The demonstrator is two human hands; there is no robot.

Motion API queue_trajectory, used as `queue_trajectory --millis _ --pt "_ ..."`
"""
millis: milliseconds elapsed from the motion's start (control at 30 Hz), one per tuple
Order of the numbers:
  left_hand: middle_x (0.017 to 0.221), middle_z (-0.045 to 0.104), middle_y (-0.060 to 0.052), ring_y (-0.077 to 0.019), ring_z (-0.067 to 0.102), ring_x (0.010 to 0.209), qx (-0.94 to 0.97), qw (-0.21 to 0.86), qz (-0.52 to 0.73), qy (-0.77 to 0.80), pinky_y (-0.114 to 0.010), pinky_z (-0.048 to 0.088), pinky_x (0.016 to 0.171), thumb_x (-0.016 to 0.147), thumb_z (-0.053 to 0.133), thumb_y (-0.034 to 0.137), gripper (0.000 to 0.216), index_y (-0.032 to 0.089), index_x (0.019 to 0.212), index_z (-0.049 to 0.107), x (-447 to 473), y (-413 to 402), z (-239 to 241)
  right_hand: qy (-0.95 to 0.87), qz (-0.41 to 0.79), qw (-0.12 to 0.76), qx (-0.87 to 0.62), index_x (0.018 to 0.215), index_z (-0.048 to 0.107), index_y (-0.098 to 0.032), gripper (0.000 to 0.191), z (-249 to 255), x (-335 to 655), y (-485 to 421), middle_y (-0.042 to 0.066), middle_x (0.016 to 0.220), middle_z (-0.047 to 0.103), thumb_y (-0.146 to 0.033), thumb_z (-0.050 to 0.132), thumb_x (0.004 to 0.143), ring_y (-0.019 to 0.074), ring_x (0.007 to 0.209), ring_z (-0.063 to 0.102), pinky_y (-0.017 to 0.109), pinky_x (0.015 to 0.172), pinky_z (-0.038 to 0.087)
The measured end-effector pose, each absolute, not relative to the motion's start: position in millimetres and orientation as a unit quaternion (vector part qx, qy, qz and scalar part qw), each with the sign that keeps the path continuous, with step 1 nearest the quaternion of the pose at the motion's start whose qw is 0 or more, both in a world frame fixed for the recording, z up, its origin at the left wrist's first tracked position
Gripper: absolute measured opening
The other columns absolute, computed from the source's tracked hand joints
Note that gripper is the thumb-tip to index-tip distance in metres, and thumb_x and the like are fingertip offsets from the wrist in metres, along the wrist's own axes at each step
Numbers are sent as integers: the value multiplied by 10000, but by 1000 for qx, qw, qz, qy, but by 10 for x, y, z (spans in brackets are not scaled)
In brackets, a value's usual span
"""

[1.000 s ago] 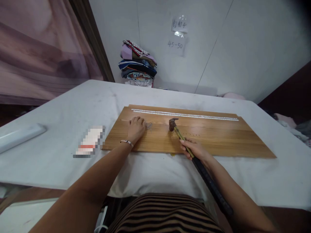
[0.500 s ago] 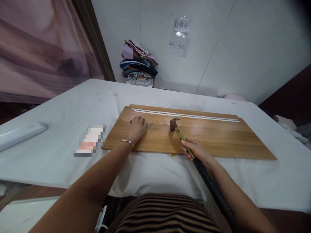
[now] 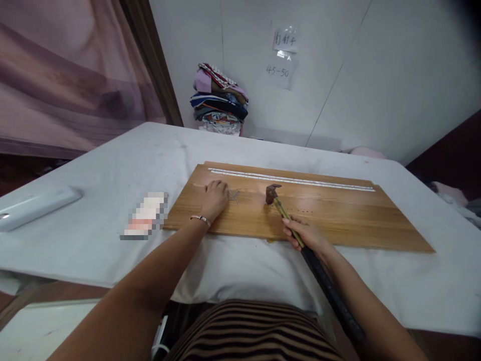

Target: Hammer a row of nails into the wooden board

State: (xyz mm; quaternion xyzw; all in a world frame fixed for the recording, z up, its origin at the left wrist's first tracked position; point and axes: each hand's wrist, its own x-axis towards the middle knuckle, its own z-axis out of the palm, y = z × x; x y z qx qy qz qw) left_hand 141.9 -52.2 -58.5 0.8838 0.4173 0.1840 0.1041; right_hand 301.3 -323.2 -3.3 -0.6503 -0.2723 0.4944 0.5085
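My right hand point(image 3: 306, 231) is wrapped around the handle of a claw hammer point(image 3: 295, 233), well up toward its rusty head. The black grip runs back along my forearm, and the head is over the middle of a brown wooden board point(image 3: 361, 220). On the board's left part rests my left hand point(image 3: 216, 196), its fingers curled down with the tips hidden. Whatever it may hold cannot be made out. A small pile of nails point(image 3: 234, 195) lies right beside its thumb side. A row of small dark dots point(image 3: 300, 210) marks the board right of the hammer head.
Two white printed strips point(image 3: 293, 179) run along the board's far edge. A blurred phone-like object point(image 3: 146, 214) lies left of the board on the white-covered table point(image 3: 108, 175). A white rounded object point(image 3: 37, 205) sits farther left. Folded clothes point(image 3: 220, 100) are stacked by the wall.
The whole view has shifted slightly, so everything appears a little farther right. Both hands and the hammer keep nearly the same places over the board.
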Motion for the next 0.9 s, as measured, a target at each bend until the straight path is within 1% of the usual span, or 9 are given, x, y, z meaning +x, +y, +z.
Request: queue_trajectory --millis 133,267,400,567,800,900 --pt "1398 653 -118 -265 521 1363 884 125 193 407 -494 341 1127 1013 391 277 353 240 1129 723 1418 -504 -613 -270 500 504 -651 691 483 -222 513 -13 3000 -3218 -86 545 481 -657 754 675 43 348 388 209 335 298" --pt "1384 662 -108 -271 523 1363 879 141 199 409 -511 319 1139 1006 414 295 350 265 1106 748 1422 -505 -614 -261 499 511 -649 704 489 -223 505 3 2987 -3213 -88 549 492 -642 768 663 39 345 378 207 330 285" --pt "1378 671 -100 -278 526 1358 875 158 201 412 -508 305 1147 987 445 303 338 268 1083 767 1423 -507 -595 -265 499 509 -650 685 479 -225 485 19 2984 -3221 -83 551 497 -622 757 685 38 348 378 210 331 289" --pt "1348 689 -91 -267 545 1333 871 179 206 409 -499 288 1156 959 470 289 321 250 1024 782 1414 -498 -579 -264 497 508 -652 679 475 -223 506 17 2987 -3213 -82 551 500 -636 767 667 40 343 385 208 328 281" --pt "1268 725 -89 -259 570 1296 873 185 214 398 -453 330 1137 925 512 266 242 234 939 751 1404 -505 -554 -261 498 507 -653 700 478 -229 494 28 2989 -3206 -90 505 482 -630 765 681 52 329 379 216 329 278" --pt "1213 737 -89 -260 596 1247 872 179 216 401 -443 352 1113 908 526 249 194 227 909 719 1405 -489 -567 -262 498 507 -653 694 485 -229 488 43 2984 -3214 -93 480 464 -629 764 692 55 330 385 210 331 277"
